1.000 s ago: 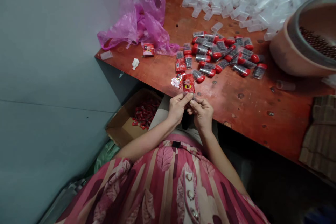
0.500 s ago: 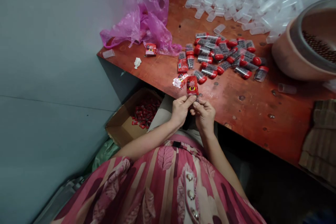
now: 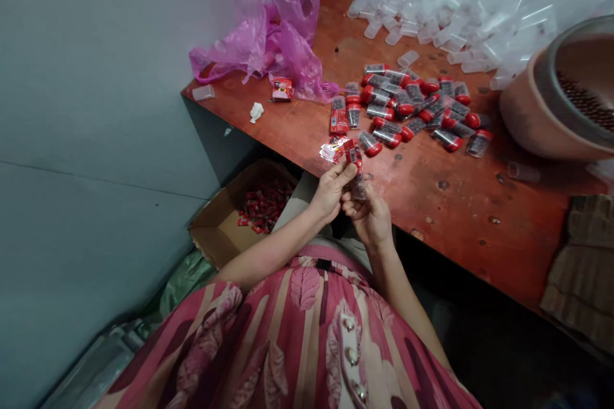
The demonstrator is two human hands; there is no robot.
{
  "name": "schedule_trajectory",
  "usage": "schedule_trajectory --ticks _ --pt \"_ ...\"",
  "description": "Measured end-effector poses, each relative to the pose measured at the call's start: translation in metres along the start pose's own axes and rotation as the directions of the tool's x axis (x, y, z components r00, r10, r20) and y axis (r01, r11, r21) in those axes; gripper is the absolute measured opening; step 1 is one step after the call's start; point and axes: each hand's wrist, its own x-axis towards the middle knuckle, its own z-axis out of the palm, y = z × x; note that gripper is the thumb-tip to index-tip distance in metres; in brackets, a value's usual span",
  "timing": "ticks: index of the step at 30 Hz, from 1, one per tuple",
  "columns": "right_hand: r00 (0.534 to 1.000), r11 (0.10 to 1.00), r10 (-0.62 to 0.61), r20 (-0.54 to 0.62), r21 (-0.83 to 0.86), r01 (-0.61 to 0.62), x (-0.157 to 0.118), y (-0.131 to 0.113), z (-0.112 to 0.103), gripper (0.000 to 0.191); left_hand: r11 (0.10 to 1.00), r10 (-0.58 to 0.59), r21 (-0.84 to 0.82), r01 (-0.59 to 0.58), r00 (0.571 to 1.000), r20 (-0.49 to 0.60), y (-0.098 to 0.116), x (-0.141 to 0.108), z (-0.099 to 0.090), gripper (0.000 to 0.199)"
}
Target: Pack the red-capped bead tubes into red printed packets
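In front of the table's edge, my two hands meet on a small clear tube [image 3: 359, 188] with a red printed label [image 3: 354, 153] at its far end. My left hand [image 3: 330, 193] is closed, its thumb pressing on the label's near part. The fingers of my right hand [image 3: 373, 216] curl around the tube's near end; some fingertips are hidden. Just beyond lies a small stack of red and white labels [image 3: 332, 149]. Close by are a red-labelled tube [image 3: 338, 117] and several red-capped tubes [image 3: 386, 136] filled with dark balls.
A bowl [image 3: 527, 108] of dark brown balls stands at the right. Clear tubes [image 3: 446, 19] are heaped at the back. A pink plastic bag [image 3: 288, 45] and a crumpled white scrap [image 3: 256, 112] lie left. Below sits a cardboard box [image 3: 211, 234] of red packets.
The red label has turned from its printed front to a side with a barcode-like patch. More of the clear tube now shows between my hands. The view has shifted slightly.
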Motion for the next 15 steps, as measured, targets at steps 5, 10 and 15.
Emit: schedule_trajectory --ticks 5,10,15 --pt "0.984 0.957 -0.176 -0.005 -0.234 0.170 -0.007 0.001 -0.002 0.030 0.994 0.066 0.081 -0.070 0.997 0.045 -0.004 0.003 -0.005 0.038" --pt "0.974 0.939 -0.220 -0.050 -0.283 0.197 -0.010 -0.001 -0.001 0.028 0.796 0.468 0.436 -0.420 0.884 -0.003 -0.001 0.002 -0.016 0.038" --pt "0.965 0.896 -0.253 -0.067 -0.391 0.208 -0.012 -0.002 0.002 0.028 0.245 0.618 0.778 -0.578 0.712 0.334 0.009 -0.005 -0.023 0.022"
